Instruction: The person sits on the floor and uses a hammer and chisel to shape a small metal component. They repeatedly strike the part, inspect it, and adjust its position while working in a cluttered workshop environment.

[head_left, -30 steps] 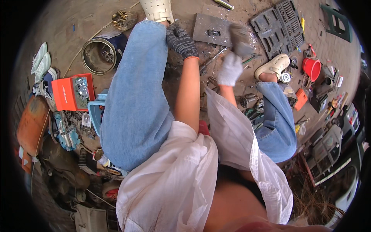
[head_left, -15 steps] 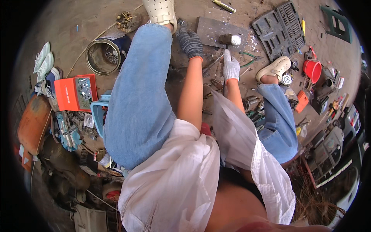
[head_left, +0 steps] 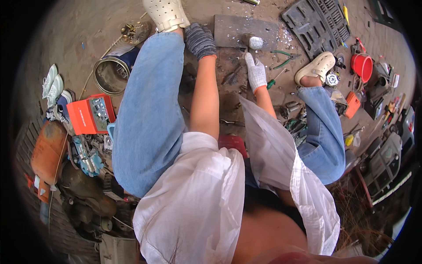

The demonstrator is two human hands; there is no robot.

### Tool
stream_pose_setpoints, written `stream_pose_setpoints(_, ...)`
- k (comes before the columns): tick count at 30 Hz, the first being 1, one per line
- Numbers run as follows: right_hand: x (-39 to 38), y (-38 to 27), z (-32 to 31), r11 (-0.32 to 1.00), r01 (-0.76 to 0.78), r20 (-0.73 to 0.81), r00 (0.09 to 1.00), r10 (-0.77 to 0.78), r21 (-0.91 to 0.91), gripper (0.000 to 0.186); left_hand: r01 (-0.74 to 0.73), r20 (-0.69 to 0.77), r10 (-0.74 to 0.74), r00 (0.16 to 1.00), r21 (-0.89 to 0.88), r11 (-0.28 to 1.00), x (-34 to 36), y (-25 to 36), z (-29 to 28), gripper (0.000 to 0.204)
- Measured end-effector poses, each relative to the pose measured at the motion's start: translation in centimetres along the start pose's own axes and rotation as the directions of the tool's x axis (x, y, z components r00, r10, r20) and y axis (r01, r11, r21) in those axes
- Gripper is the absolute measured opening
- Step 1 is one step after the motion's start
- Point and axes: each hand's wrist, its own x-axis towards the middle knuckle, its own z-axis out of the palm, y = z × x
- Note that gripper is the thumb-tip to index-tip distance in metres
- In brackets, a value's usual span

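Observation:
My left hand (head_left: 200,41), in a dark grey striped glove, is low beside my left clog (head_left: 166,16). Its fingers look curled downward, and anything under them is hidden. A white glove with an orange cuff covers my right hand (head_left: 256,73), closed around the handle of a hammer (head_left: 255,42). The hammer's blocky head is over the near edge of a flat dark metal plate (head_left: 228,31) speckled with bright bits. Green-handled pliers (head_left: 281,60) lie open to the right of the hammer. Closer to my right wrist is a screwdriver (head_left: 271,82) with a green handle.
A black tool case (head_left: 303,27) lies unfolded beyond my right clog (head_left: 315,68). Farther right stands a red bucket (head_left: 361,68). On the left are an open tin (head_left: 110,77), an orange box (head_left: 82,115) of metal parts and some shoes (head_left: 53,83). Scattered parts surround my legs.
The view has shifted somewhat. My left hand's fingers look more bent than before, still beside the clog. The hammer stays in my right hand at the plate.

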Motion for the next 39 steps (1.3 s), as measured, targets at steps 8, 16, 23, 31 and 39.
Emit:
stream_pose_setpoints(8, -1.3, -2.0, 0.5, 0.929, -0.160, 0.027, 0.987, 0.160, 0.333, 0.054, 0.435, 0.384, -0.205, 0.900, -0.784, 0.442, -3.8, 6.0, -1.6, 0.029)
stream_pose_setpoints(16, -3.3, -1.3, -0.3, 0.989, -0.028, -0.223, 0.973, 0.060, 0.146, 0.055, 0.254, 0.192, -0.178, 0.965, -0.528, 0.810, -7.5, 4.4, -0.4, 0.028)
stream_pose_setpoints(23, -5.5, -8.5, -3.0, 0.916, 0.330, -0.346, 0.907, -0.241, 0.228, 0.032, 0.228, 0.034, -0.278, 0.960, -0.673, 0.704, -4.0, 3.1, -0.9, 0.027)
stream_pose_setpoints(31, -1.2, -3.0, 3.7, 0.998, -0.062, -0.237, 0.970, 0.057, -0.016, 0.068, 0.307, 0.156, -0.289, 0.944, -0.736, 0.603, -2.4, 2.3, -1.8, 0.025)
stream_pose_setpoints(39, 0.7, -1.5, 1.8, 0.983, -0.106, -0.231, 0.963, 0.139, 0.148, 0.069, 0.206, 0.223, -0.087, 0.971, -0.594, 0.778, -2.8, 3.5, -1.7, 0.031)
